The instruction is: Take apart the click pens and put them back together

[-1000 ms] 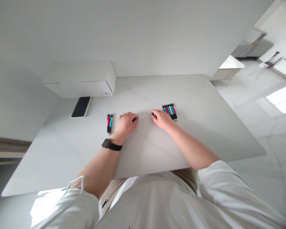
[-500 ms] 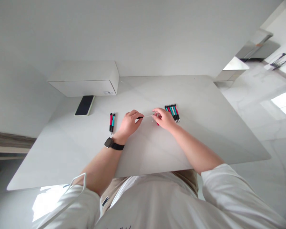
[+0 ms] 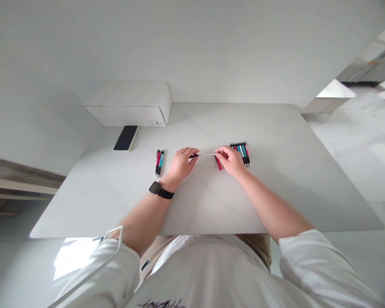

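Note:
My left hand (image 3: 181, 163) is closed around a short black pen part (image 3: 194, 156), whose end points right. A thin, pale pen refill (image 3: 208, 154) spans the gap from that part to my right hand (image 3: 231, 161), whose fingertips pinch its far end. Whether the refill's tip sits inside the black part I cannot tell. Just below my right fingers a red pen barrel (image 3: 218, 163) lies on the table, its upper end close to the fingertips. A tiny pale piece (image 3: 212, 163) rests beside it.
Several red, teal and white pens (image 3: 243, 155) lie in a row beyond my right hand. A red pen (image 3: 157, 163) and a teal pen (image 3: 161, 164) lie left of my left hand. Further back are a phone (image 3: 126, 138) and a white box (image 3: 128, 115) on the white table (image 3: 295, 184).
The camera view has shifted, so everything appears further right. Between my hands the gap has widened slightly, showing more of the refill. More of the red barrel shows below my right hand.

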`<state>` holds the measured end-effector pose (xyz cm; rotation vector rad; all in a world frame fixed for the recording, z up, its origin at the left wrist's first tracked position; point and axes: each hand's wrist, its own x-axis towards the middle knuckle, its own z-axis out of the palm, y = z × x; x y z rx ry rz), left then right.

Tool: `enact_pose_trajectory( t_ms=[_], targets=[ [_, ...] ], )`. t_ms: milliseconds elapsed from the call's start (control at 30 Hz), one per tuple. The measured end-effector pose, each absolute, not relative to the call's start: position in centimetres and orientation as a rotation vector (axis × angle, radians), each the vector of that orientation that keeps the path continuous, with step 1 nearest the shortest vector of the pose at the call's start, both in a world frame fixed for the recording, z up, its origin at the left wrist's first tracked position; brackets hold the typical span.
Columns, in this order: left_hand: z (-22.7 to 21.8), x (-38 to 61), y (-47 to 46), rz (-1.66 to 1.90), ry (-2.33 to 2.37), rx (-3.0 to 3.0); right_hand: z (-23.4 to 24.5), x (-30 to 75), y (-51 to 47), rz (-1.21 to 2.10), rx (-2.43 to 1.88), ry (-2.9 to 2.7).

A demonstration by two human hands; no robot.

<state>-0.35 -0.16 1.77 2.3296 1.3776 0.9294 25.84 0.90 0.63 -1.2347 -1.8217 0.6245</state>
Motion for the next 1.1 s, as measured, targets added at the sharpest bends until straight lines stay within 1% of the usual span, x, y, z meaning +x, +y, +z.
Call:
enact_pose_trajectory(
  t_ms=[200, 400, 600, 733, 867, 1000, 1100],
  targets=[
    [1.7, -0.4, -0.1, 0.920, 1.369, 2.291, 0.0, 26.1, 1.3, 0.733, -1.253, -1.701],
    [1.5, -0.3, -0.3, 0.918, 1.358, 2.291, -0.4, 26.0, 1.7, 1.010, -1.176, -1.473],
    [1.5, -0.2, -0.3, 0.945, 1.381, 2.276, 0.0, 26.3, 2.2, 1.097, -1.095, -1.231],
    [1.3, -0.3, -0.1, 0.975, 1.449, 2.221, 0.0, 26.7, 2.5, 1.133, -1.093, -1.166],
    [0.8, -0.4, 0.3, 1.017, 1.512, 2.167, 0.3, 26.6, 2.6, 1.137, -1.148, -1.266],
    [0.5, -0.4, 0.5, 1.019, 1.514, 2.146, 1.5, 25.9, 3.1, 1.128, -1.270, -1.529],
    [0.5, -0.4, 0.5, 1.015, 1.516, 2.141, 2.3, 25.0, 4.2, 1.018, -1.420, -1.770]
  ],
)
